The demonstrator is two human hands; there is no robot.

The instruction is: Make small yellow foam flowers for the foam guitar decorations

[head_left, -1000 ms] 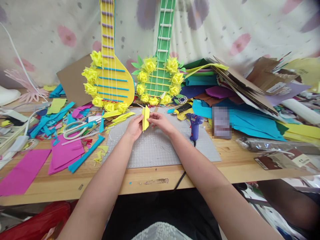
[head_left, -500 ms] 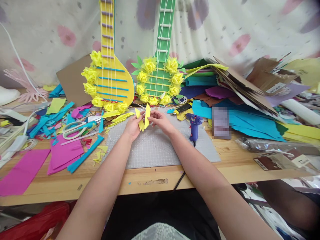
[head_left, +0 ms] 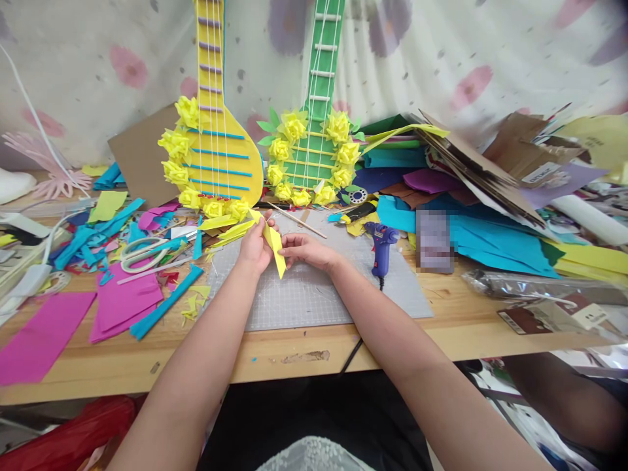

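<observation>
A folded, pointed yellow paper strip (head_left: 275, 248) is held over the grey cutting mat (head_left: 304, 304). My left hand (head_left: 255, 248) is closed around it, and another yellow end sticks out above those fingers. From the other side, my right hand (head_left: 308, 251) pinches the strip's edge with bent fingertips; part of the grip is hidden. Left of my hands lie more yellow paper strips (head_left: 230, 234). Behind them stand a yellow paper guitar (head_left: 226, 167) and a green paper guitar (head_left: 318, 154), both trimmed with yellow paper flowers. Just beyond my hands lies a thin wooden stick (head_left: 299, 221).
A blue glue gun (head_left: 381, 252) stands on the mat's right side. Scissors (head_left: 143, 254), magenta sheets (head_left: 128, 301) and blue scraps crowd the left. Blue paper sheets (head_left: 495, 239) and cardboard (head_left: 475, 163) pile up at right. A utility knife (head_left: 360, 212) lies behind the mat.
The two yellow pieces that stood apart between my hands are now brought together on the left. My right hand has come slightly nearer and lower, and the wooden stick now shows more.
</observation>
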